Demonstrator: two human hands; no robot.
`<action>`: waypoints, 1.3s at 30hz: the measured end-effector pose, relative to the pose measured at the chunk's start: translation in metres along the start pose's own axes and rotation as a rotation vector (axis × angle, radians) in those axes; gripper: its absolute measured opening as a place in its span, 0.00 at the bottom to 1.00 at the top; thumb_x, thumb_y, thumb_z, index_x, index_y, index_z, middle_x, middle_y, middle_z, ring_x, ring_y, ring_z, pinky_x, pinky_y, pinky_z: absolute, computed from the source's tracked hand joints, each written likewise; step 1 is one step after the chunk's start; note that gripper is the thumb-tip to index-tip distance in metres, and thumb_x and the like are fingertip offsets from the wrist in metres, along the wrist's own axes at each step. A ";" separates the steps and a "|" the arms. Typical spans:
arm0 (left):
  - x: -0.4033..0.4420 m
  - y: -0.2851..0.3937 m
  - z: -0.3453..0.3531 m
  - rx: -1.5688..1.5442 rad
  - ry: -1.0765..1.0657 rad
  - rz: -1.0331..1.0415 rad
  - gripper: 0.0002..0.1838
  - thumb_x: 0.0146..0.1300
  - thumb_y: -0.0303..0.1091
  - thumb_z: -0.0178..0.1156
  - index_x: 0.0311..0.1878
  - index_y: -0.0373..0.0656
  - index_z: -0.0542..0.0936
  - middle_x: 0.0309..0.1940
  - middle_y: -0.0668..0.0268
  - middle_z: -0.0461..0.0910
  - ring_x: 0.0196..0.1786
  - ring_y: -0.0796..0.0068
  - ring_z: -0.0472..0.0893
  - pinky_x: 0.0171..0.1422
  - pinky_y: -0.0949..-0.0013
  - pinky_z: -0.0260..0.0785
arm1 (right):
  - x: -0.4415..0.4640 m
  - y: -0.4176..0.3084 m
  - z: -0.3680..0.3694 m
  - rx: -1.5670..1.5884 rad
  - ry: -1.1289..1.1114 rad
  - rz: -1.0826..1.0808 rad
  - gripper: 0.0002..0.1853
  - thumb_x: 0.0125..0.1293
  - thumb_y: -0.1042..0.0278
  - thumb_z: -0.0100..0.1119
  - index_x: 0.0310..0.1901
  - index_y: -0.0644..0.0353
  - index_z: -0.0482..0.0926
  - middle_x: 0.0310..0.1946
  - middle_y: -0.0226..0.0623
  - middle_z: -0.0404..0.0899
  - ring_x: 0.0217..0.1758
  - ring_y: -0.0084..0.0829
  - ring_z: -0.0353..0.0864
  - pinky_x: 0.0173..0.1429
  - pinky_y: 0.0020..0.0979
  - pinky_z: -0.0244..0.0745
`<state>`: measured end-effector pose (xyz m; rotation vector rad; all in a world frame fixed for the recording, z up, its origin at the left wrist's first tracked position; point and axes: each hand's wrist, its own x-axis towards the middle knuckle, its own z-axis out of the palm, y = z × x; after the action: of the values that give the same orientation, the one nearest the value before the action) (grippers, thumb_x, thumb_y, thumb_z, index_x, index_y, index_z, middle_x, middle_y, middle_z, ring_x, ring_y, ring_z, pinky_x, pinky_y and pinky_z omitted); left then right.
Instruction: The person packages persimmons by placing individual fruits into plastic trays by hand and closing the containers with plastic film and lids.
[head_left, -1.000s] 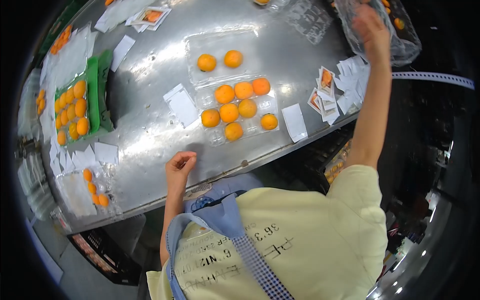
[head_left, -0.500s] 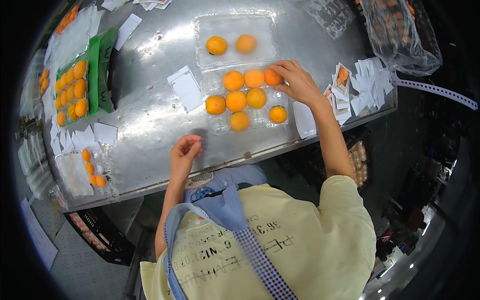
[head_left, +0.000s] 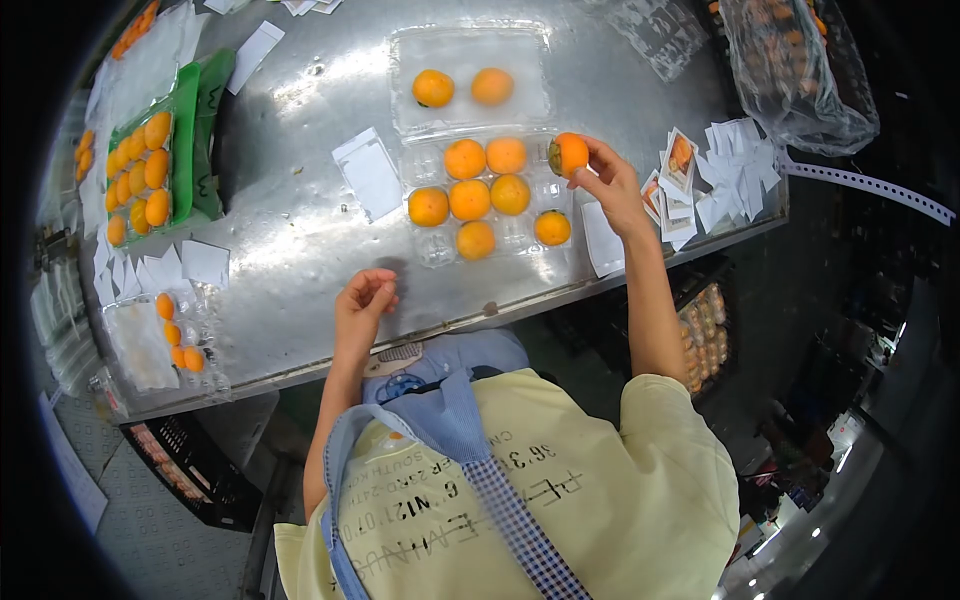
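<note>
My right hand (head_left: 617, 195) pinches an orange persimmon (head_left: 573, 153) above the right side of a clear plastic tray (head_left: 434, 244). The brown-green leafy cap of this persimmon faces left. Several persimmons (head_left: 469, 200) sit in the tray's cups, and one lone persimmon (head_left: 552, 228) is in its lower right corner. Beyond the cups lies the tray's open clear lid (head_left: 465, 116), with two persimmons (head_left: 433, 88) on it. My left hand (head_left: 364, 305) hovers by the table's near edge, fingers curled together, with nothing visible in them.
White cards (head_left: 368, 173) lie left of the tray, and picture cards (head_left: 680, 165) are heaped right. On the left stand a full persimmon pack (head_left: 140, 180) over a green tray (head_left: 187, 150), and another pack (head_left: 140, 340). A plastic bag (head_left: 800, 80) lies far right. Crates (head_left: 185, 475) sit below the table.
My right hand has lifted the persimmon out of the tray's upper right and drawn it slightly right, turning its cap into view. My left hand stays nearly where it was.
</note>
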<state>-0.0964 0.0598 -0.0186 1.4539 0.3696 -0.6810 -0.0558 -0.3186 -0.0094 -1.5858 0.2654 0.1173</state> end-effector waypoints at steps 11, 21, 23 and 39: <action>-0.002 0.009 0.007 0.025 -0.047 0.007 0.08 0.64 0.28 0.58 0.45 0.40 0.78 0.36 0.70 0.79 0.35 0.83 0.76 0.40 0.78 0.69 | -0.020 -0.022 0.042 0.272 -0.035 0.009 0.23 0.65 0.67 0.57 0.59 0.65 0.66 0.52 0.41 0.74 0.54 0.33 0.75 0.52 0.32 0.77; -0.025 0.051 0.015 -0.111 -0.262 0.202 0.27 0.58 0.27 0.64 0.61 0.45 0.69 0.47 0.67 0.75 0.40 0.81 0.75 0.47 0.77 0.69 | -0.058 -0.054 0.150 -0.351 -0.202 -0.389 0.31 0.45 0.73 0.72 0.53 0.59 0.70 0.52 0.39 0.72 0.55 0.36 0.72 0.53 0.31 0.71; -0.029 0.056 0.011 -0.177 -0.267 0.288 0.29 0.55 0.24 0.65 0.61 0.43 0.69 0.48 0.66 0.76 0.43 0.80 0.76 0.51 0.75 0.69 | -0.065 -0.063 0.169 -0.462 -0.231 -0.507 0.31 0.46 0.73 0.71 0.54 0.60 0.70 0.52 0.39 0.72 0.54 0.37 0.72 0.54 0.32 0.70; -0.076 0.054 -0.109 -0.397 -0.216 0.436 0.25 0.58 0.19 0.59 0.60 0.38 0.69 0.53 0.60 0.75 0.53 0.71 0.77 0.57 0.67 0.72 | -0.076 -0.073 0.285 -0.158 -0.345 -0.366 0.27 0.50 0.77 0.67 0.55 0.60 0.73 0.48 0.37 0.73 0.44 0.26 0.75 0.42 0.25 0.74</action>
<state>-0.1022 0.1810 0.0590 1.0225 0.0100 -0.3774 -0.0864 -0.0262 0.0691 -1.7131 -0.3088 0.1270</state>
